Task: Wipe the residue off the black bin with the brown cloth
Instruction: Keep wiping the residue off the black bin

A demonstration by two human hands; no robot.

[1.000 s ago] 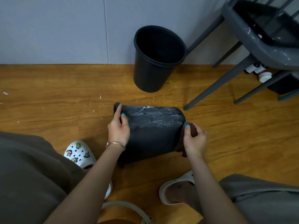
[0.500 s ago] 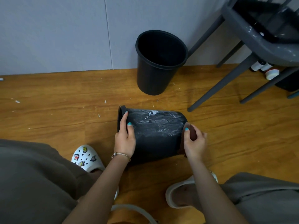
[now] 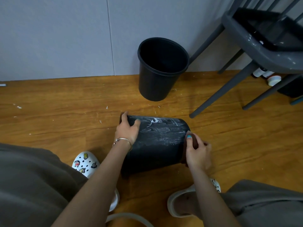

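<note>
Wooden floor (image 3: 49, 115), honey-coloured and flecked with white scraps, runs from under my feet to the grey wall. Nearest to me are my two white clogs, the left one (image 3: 85, 163) studded with little charms, and my grey-brown trouser legs at either side. Between my knees the black bin (image 3: 155, 148) lies on its side on the floor, a smooth tapered plastic tub with its rim to my left and its base to my right; chalky white residue (image 3: 165, 130) is smeared across its upper flank beside a small white printed mark. My left hand (image 3: 127, 130), a thin bracelet at the wrist, reaches forward with the arm nearly straight, its fingers curled over the rim and the thumb lying on the wall, gripping it steady. My right hand (image 3: 196, 151) is at the base end, fingers and thumb pinching the brown cloth (image 3: 194, 140), which is pressed against the edge of the base. Since half a second ago the left hand has slid further along the rim and the thumb has spread wider, while the right hand has hardly moved. Further off a second black bin (image 3: 162, 69) stands upright against the wall, and a dark grey paint-specked chair (image 3: 262, 51) stands to the right.
</note>
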